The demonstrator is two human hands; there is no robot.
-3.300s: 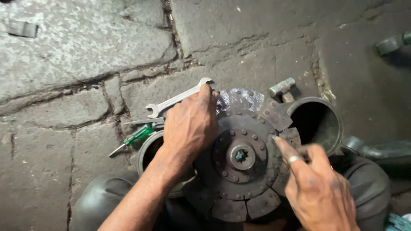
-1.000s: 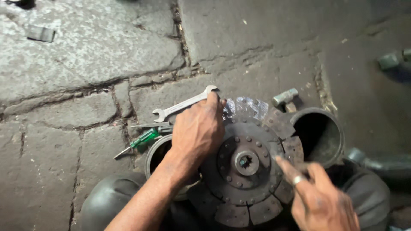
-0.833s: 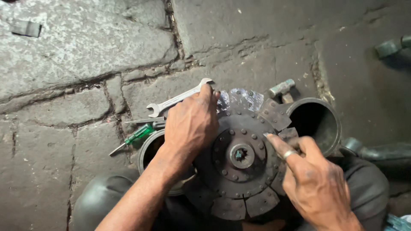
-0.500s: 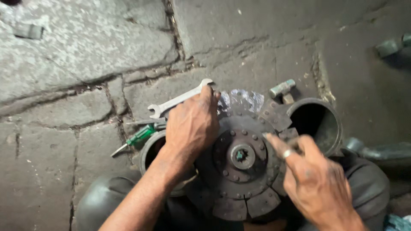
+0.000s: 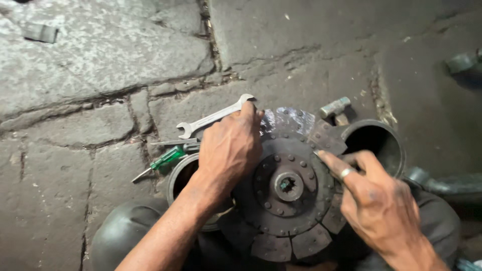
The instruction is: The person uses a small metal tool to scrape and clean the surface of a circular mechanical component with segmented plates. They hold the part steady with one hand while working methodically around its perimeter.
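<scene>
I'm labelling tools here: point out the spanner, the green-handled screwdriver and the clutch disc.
spanner (image 5: 216, 117), head view, mid-shaft.
green-handled screwdriver (image 5: 168, 157), head view, green handle.
clutch disc (image 5: 287, 185), head view, splined centre hub.

The cracked stone floor (image 5: 90, 65) carries a wrench (image 5: 213, 118), green-handled screwdriver (image 5: 163, 161) and small hammer (image 5: 335, 108).

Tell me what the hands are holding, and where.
The left hand presses on the clutch disc at its upper left rim. The right hand touches the disc's right edge with its fingertips; whether it grips cannot be told.
</scene>
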